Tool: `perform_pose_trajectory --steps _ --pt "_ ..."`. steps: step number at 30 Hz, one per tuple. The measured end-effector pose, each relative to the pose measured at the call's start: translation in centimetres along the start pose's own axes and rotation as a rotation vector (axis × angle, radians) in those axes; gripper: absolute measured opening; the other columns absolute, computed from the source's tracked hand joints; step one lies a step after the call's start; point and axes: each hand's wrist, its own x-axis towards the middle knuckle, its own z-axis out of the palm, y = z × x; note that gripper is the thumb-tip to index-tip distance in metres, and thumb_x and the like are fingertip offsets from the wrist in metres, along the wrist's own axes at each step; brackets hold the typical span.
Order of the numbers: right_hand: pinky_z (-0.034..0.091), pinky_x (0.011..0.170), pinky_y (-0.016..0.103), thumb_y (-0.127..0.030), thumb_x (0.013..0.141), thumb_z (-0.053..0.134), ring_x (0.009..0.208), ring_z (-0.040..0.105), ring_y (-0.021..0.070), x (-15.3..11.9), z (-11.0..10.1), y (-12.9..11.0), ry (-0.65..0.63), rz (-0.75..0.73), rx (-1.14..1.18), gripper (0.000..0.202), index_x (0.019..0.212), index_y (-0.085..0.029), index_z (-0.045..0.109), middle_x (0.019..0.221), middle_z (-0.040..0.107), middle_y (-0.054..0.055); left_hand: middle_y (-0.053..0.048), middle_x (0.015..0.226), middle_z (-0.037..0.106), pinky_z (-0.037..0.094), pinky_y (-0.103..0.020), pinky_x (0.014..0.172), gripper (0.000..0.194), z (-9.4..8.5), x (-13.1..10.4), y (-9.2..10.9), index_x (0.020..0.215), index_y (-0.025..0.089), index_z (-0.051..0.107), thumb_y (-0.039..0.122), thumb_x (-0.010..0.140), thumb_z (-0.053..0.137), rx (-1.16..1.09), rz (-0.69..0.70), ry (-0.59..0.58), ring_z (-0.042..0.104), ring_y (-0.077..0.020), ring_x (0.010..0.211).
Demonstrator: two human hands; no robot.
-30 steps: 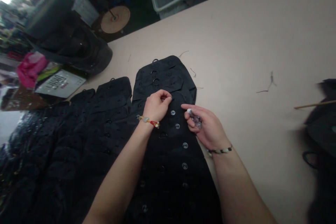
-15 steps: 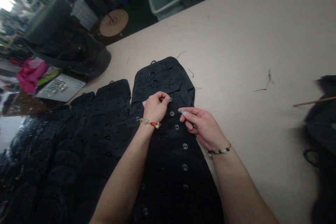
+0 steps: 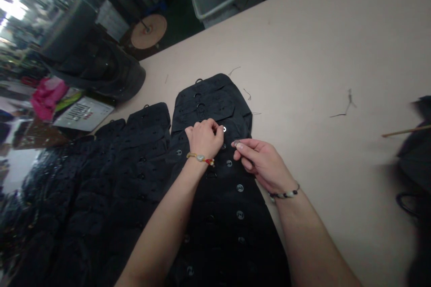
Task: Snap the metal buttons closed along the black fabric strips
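Stacked black fabric pieces (image 3: pixel 202 197), fitted with several small metal washers, lie along the table in front of me. My left hand (image 3: pixel 207 139) rests on the front stack, fingers closed and bent down beside a bright washer (image 3: pixel 224 129); what its fingertips pinch is hidden. Just right of it, my right hand (image 3: pixel 261 159) hovers at the stack's edge. Its thumb and forefinger pinch a small metal washer (image 3: pixel 236 143), and its other fingers are curled. More washers, such as one washer (image 3: pixel 239 188), run in a row down the fabric.
Further black stacks (image 3: pixel 148 119) lie to the left. Behind them are a white box (image 3: pixel 84 114), a pink cloth (image 3: pixel 49 98) and a large black roll (image 3: pixel 124 76). Loose threads (image 3: pixel 346 105) are on the pale table (image 3: pixel 303 54). Dark fabric (image 3: pixel 417 161) with a thin stick (image 3: pixel 404 131) sits at right.
My left hand has shifted slightly right and its knuckles have turned over the washer, which shows brighter beside the fingertips. The right hand keeps its pinch; the whole view has moved a little.
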Motion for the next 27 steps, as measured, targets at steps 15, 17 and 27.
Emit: perform_pose_trajectory --steps 15,17,27 --pt "0.019 0.038 0.019 -0.04 0.074 0.071 0.041 0.033 0.003 0.0 -0.2 0.1 -0.03 -0.016 -0.049 0.027 0.081 -0.014 0.064 0.062 0.058 -0.002 -0.006 0.099 0.068 0.045 -0.033 0.083 0.026 -2.3 -2.5 -1.1 0.11 0.023 0.066 0.032 0.091 0.051 -0.274 0.421 -0.035 0.059 -0.0182 0.091" --pt "0.021 0.038 0.019 -0.04 0.074 0.071 0.042 0.033 0.0031 -0.1 -0.2 0.1 -0.079 -0.014 -0.079 0.028 0.075 -0.014 0.063 0.062 0.058 -0.001 -0.004 0.095 0.069 0.046 -0.03 0.082 0.022 -3.3 -3.7 0.0 0.103 0.023 0.068 0.029 0.092 0.05 -0.394 0.46 -0.11 0.061 -0.016 0.088" --pt "0.019 0.039 0.02 -0.037 0.074 0.072 0.045 0.033 0.0038 0.1 0.0 0.1 -0.046 0.009 -0.051 0.031 0.095 -0.014 0.07 0.067 0.057 0.0 -0.002 0.083 0.068 0.047 -0.028 0.074 0.021 -5.4 -2.3 -8.0 0.092 0.022 0.06 0.03 0.093 0.041 -0.207 -0.023 -0.004 0.062 -0.0157 0.077"
